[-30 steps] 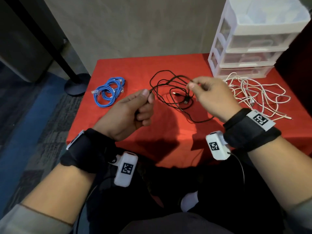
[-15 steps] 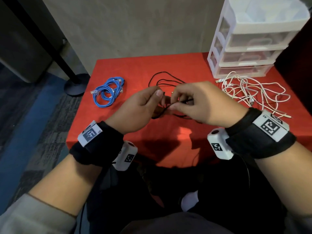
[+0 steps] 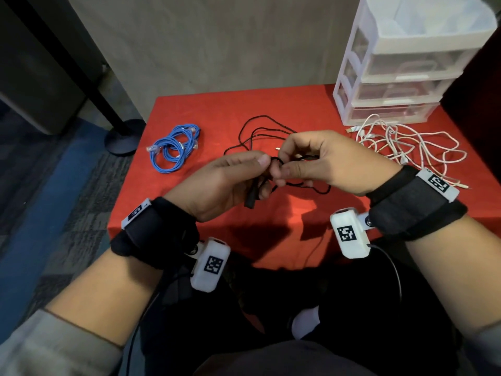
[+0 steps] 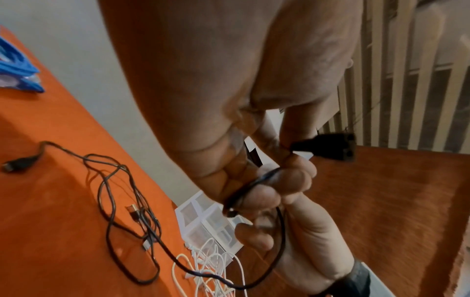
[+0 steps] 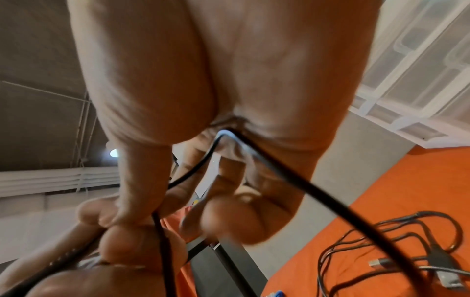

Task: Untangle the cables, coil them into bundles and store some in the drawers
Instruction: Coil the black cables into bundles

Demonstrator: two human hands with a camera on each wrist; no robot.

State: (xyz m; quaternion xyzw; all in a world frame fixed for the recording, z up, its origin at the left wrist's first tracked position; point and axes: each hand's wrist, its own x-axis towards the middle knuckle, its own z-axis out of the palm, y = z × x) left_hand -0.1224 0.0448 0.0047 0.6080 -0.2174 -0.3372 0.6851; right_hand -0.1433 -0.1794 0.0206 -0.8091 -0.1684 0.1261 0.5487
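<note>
Above the table's near edge: left hand and right hand close together, each pinching the black cable, first loop forming (rest sprawled mid-table). At the left edge, blue cable already coiled. Toward the far right corner, white cables tangled before shut drawers; storing undone
</note>
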